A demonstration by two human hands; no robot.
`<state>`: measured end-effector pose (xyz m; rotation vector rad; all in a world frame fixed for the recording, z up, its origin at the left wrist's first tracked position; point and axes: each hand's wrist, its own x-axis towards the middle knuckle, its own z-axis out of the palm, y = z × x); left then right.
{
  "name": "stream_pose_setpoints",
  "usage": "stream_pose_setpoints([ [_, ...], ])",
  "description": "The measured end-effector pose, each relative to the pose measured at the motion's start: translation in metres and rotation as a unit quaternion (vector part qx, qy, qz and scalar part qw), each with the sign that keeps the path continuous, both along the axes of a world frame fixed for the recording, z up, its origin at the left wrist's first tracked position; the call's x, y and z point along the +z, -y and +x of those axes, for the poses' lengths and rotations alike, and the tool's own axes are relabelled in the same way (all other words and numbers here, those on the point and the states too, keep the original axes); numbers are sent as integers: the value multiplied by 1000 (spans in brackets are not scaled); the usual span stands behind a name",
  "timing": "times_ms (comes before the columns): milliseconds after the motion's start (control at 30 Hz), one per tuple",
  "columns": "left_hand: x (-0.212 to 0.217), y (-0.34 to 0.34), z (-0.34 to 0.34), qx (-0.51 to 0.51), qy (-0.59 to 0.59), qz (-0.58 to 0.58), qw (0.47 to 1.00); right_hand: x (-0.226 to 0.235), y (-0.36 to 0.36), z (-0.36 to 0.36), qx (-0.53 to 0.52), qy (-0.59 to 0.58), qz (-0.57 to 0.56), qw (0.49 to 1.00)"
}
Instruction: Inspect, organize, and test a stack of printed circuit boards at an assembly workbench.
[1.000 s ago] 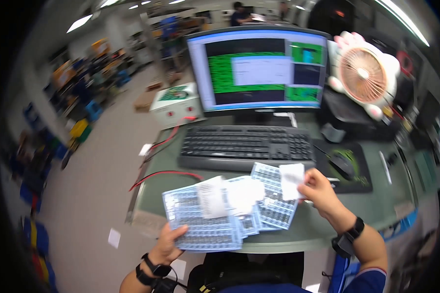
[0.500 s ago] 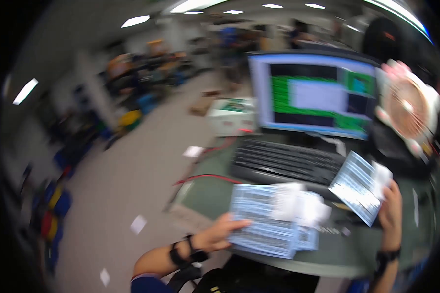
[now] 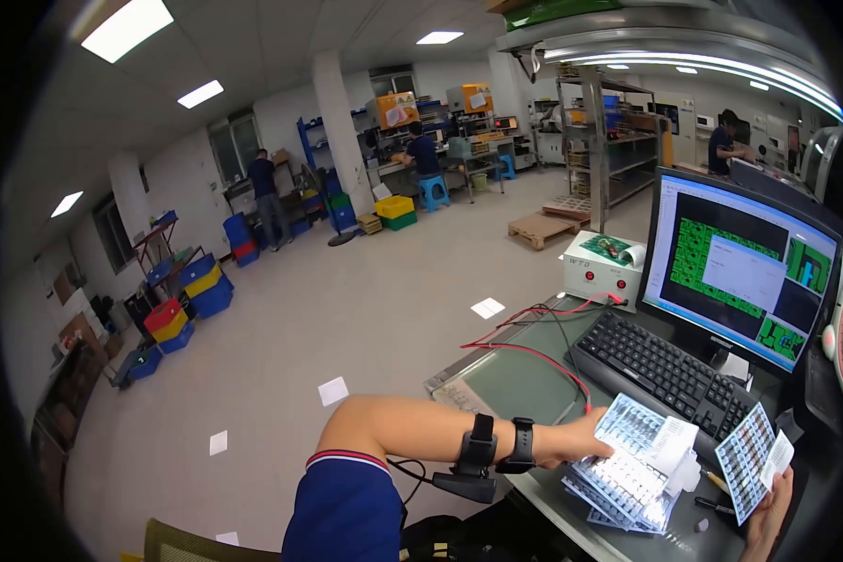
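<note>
A stack of thin, pale circuit board panels (image 3: 623, 475), with rows of small pads and crumpled white paper on top, lies over the table's near edge. My left hand (image 3: 576, 440) is closed on the left side of the stack, thumb across the top panel; its other fingers are hidden beneath. To the right, my right hand (image 3: 774, 504) grips a single circuit board panel (image 3: 746, 462) by its lower right edge, tilted up. A small white paper slip (image 3: 777, 459) sticks out beside that panel, next to my fingers.
A black keyboard (image 3: 660, 375) and a monitor (image 3: 740, 272) stand beyond the panels. Red and black leads (image 3: 525, 347) run from a white box (image 3: 601, 272) across the green tabletop. Pens (image 3: 715, 506) lie between my hands. Other people work far off.
The view has swung left and sharpened, so my hands and the desk now appear farther right. Both hands still hold their panels.
</note>
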<state>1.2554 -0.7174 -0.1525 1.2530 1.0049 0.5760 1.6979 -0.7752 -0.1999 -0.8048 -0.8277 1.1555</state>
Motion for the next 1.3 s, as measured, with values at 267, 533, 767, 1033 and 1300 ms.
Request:
stream_pose_setpoints([
  [267,4,-6,-32,49,-122,-48,990,7,12,-29,-42,21,13,999],
  [533,17,-16,-38,2,-147,-3,989,20,13,-34,-73,10,-56,996],
  [767,11,-19,-46,-19,-125,88,988,17,12,-33,-97,11,-84,992],
  [1033,30,-25,-66,45,127,2,991,49,33,-74,-41,15,-104,994],
  [1300,37,2,-50,91,216,-19,972,66,-4,-170,82,100,-102,986],
])
